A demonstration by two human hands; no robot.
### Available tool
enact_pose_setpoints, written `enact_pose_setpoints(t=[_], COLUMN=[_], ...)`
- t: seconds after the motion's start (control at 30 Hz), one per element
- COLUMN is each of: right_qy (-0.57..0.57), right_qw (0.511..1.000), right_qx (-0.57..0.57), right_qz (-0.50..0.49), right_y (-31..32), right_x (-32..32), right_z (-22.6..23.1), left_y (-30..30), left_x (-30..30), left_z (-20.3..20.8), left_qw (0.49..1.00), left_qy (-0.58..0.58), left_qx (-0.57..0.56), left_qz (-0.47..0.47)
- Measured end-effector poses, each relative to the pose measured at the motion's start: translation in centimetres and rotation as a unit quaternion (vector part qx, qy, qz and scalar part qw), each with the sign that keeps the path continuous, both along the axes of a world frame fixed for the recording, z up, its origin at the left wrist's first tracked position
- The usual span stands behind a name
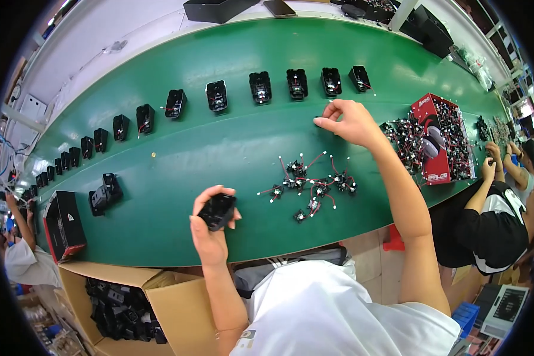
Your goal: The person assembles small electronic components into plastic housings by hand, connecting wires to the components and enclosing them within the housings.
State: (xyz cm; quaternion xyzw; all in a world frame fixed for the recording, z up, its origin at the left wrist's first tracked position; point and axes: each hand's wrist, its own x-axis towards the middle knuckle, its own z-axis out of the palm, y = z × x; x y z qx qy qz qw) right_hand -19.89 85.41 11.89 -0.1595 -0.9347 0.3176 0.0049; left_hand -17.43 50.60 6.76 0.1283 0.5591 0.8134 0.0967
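A long green belt (219, 148) runs across the whole picture, and everything here sits on it or beside it. Off the near edge of the belt, on the left, an open brown box (178, 299) is full of black plastic parts.

Along the far side of the belt stands a curved row of black parts (216, 95), each with thin red and white wires. On the right end of the belt lies a red box (442, 139) heaped with little wired pieces. Two more black parts (104, 193) sit alone near the left end of the belt.

The left hand (210, 231) is at the near edge of the belt. Its fingers are curled around one black part (218, 210), held up just above the belt.

The right hand (350, 121) reaches across to the far side, just below the row. Its fingertips are pressed together in a pinch, but what they hold is too small to tell.

In the middle of the belt, between the two hands, lies a small pile of wired pieces (311, 184).

The part in the left hand could slip, since only the fingers grip it. The thin wires in the pile look tangled, so lifting one piece might drag others along. The stretched right arm could also bump the row and knock a part crooked.
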Motion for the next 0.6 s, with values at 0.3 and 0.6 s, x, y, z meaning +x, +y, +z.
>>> enact_pose_setpoints(t=[0.3, 0.6], right_qy=[0.035, 0.249], right_qw=[0.997, 0.942], right_qx=[0.071, -0.087], right_qz=[0.009, 0.209], right_y=[-0.3, -6.5], right_x=[-0.8, 4.5], right_z=[-1.6, 4.1], left_y=[1.3, 2.8], left_x=[0.9, 2.0], left_z=[0.0, 1.9], left_qw=[0.998, 0.989], left_qy=[0.0, -0.064], left_qx=[0.017, 0.102], left_qz=[-0.054, -0.084])
